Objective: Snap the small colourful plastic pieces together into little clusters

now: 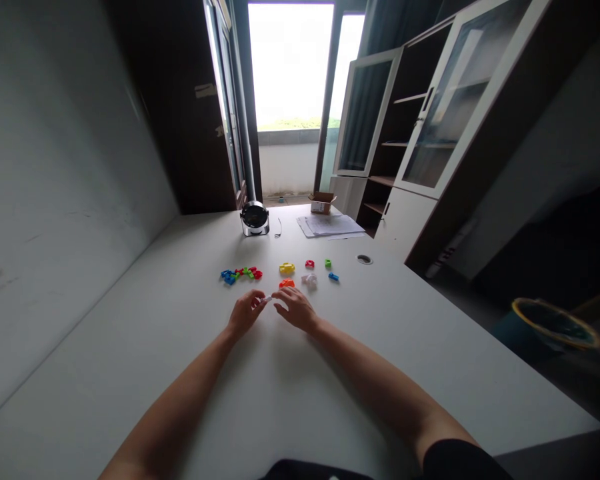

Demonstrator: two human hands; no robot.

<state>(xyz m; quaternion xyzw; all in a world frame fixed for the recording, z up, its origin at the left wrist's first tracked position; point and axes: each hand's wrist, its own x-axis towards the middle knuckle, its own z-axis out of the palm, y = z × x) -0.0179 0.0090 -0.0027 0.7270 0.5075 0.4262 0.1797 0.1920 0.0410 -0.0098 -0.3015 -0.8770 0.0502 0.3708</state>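
Observation:
My left hand (245, 313) pinches a small white plastic piece (266, 299) between thumb and fingertips, just above the white table. Close by on the right, my right hand (296, 309) has its thumb and fingers apart, fingertips near the white piece; I see nothing held in it. Right behind that hand lie orange pieces (287, 283), partly covered by its fingers. Around them are yellow pieces (287, 268), white pieces (309, 280), a red piece (310, 264), a green piece (328, 263) and a blue piece (333, 277). A mixed cluster of coloured pieces (241, 274) sits to the left.
A round black device on a stand (255, 219) stands at the back of the white table (180, 320), with a thin cord (279, 229) beside it. Papers (330, 227) and an open cardboard box (322, 203) are back right. A cable hole (365, 259) lies near the right edge.

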